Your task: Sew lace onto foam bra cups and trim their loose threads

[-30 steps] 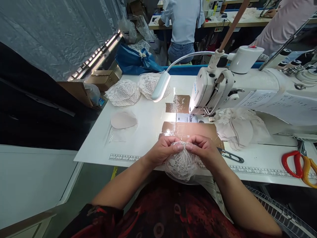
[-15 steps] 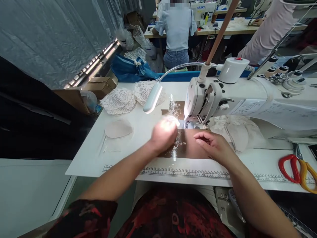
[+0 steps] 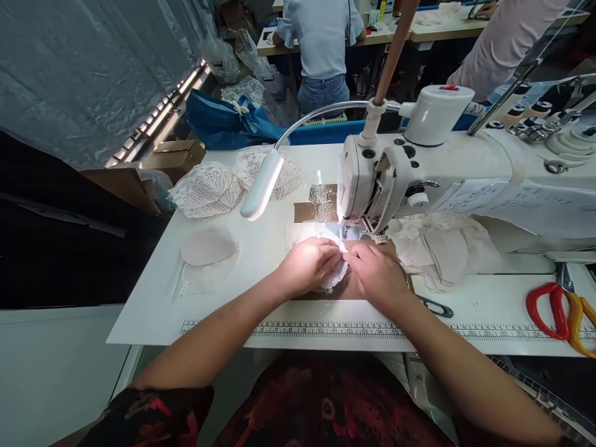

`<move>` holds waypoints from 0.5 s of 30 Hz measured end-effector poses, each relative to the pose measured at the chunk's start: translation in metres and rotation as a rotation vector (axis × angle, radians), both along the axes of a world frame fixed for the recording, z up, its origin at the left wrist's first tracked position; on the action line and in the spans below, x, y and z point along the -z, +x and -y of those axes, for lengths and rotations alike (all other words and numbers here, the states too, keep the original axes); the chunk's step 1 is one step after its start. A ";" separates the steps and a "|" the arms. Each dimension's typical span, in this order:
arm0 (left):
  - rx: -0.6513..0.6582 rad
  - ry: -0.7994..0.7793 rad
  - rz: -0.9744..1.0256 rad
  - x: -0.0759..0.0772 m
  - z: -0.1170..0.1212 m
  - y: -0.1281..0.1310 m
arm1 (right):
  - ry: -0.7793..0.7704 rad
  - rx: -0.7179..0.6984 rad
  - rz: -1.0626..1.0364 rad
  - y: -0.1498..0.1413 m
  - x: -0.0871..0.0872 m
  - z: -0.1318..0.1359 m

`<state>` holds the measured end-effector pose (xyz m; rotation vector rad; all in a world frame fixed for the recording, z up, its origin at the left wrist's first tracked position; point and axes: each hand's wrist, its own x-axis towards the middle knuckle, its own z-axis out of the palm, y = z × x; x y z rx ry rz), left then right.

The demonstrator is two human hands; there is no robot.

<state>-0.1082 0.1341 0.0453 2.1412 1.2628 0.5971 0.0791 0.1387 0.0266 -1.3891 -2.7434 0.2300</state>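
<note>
My left hand [image 3: 308, 265] and my right hand [image 3: 376, 275] rest side by side on a white lace piece [image 3: 336, 275]. The piece lies on the brown taped patch of the table, just in front of the needle of the white sewing machine [image 3: 395, 180]. Both hands have curled fingers pressing and gripping the lace, and most of it is hidden under them. The bright lamp [image 3: 258, 186] shines on the spot.
Lace cups [image 3: 207, 189] are piled at the back left, and a beige pad [image 3: 208, 247] lies at left. A heap of beige pieces [image 3: 442, 248] sits right of the needle. Thread snips [image 3: 435, 306] and red and yellow scissors [image 3: 556, 310] lie at right. People work behind.
The lace piece was held at the table's front edge a second ago. The left hand carried it forward under the lamp, and both hands now hold it down at the needle.
</note>
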 end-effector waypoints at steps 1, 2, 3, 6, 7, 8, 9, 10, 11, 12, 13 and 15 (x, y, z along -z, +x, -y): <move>0.006 0.062 -0.033 0.005 -0.001 -0.001 | 0.000 0.011 0.020 -0.001 0.000 0.000; 0.018 0.128 -0.091 0.011 -0.002 -0.002 | -0.002 0.022 0.037 -0.002 -0.001 -0.001; 0.030 0.187 -0.147 0.016 -0.004 -0.002 | -0.005 0.036 0.052 -0.003 -0.001 -0.002; 0.059 0.319 -0.212 0.029 -0.011 -0.003 | -0.008 0.081 0.082 -0.007 -0.001 -0.005; 0.076 0.353 -0.228 0.032 -0.015 -0.004 | -0.006 0.095 0.087 -0.008 0.000 -0.006; 0.090 0.384 -0.241 0.034 -0.019 -0.006 | -0.003 0.106 0.091 -0.008 0.000 -0.006; 0.101 0.412 -0.252 0.035 -0.023 -0.007 | 0.002 0.114 0.093 -0.009 0.000 -0.007; 0.111 0.437 -0.257 0.037 -0.027 -0.009 | 0.006 0.120 0.094 -0.010 0.001 -0.008; 0.119 0.458 -0.259 0.038 -0.030 -0.011 | 0.008 0.125 0.095 -0.010 0.001 -0.009; 0.126 0.478 -0.254 0.039 -0.033 -0.012 | 0.009 0.129 0.096 -0.010 0.002 -0.009; 0.131 0.494 -0.247 0.039 -0.035 -0.013 | 0.009 0.131 0.096 -0.010 0.002 -0.010; 0.142 0.512 -0.227 0.041 -0.037 -0.015 | 0.010 0.131 0.092 -0.010 0.002 -0.010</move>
